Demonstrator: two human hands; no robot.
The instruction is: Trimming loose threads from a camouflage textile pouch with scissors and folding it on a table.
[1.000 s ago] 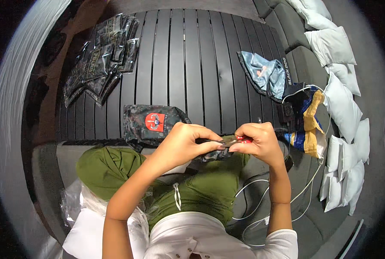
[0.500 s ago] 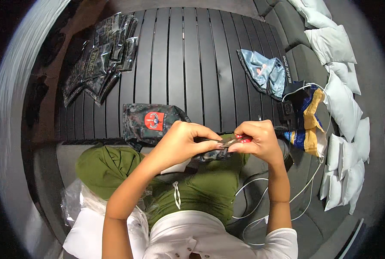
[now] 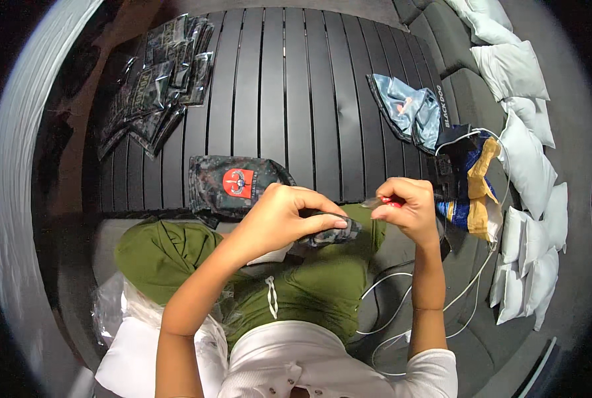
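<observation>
Compared with the frame half a second ago, the right hand (image 3: 407, 207) has drawn off to the right, so a gap now stands between the two hands; back then its tool met the cloth at the left fingertips. The left hand (image 3: 302, 213) has hardly moved.

The landmark is the dark camouflage fabric piece with a red patch (image 3: 210, 189), lying at the near edge of the black slatted metal surface (image 3: 322, 119). Just right of it and nearer the body, the left hand is bent at the wrist, knuckles up, its grip closed with thumb and forefinger on a bunched camouflage cloth end (image 3: 336, 233); the hand hides whether this joins the landmark piece.

Farther right of the landmark, the right hand is raised with curled fingers, its grip clamped on a small red-handled tool with a thin tip (image 3: 371, 202), which points left and touches nothing. Both forearms rise from below, spread apart at the elbows.

Beyond the landmark to the left lie shiny clear-wrapped dark packets (image 3: 153, 86); beyond it, far right, a light-blue satin-like fabric piece with dark edging (image 3: 409, 109).
</observation>
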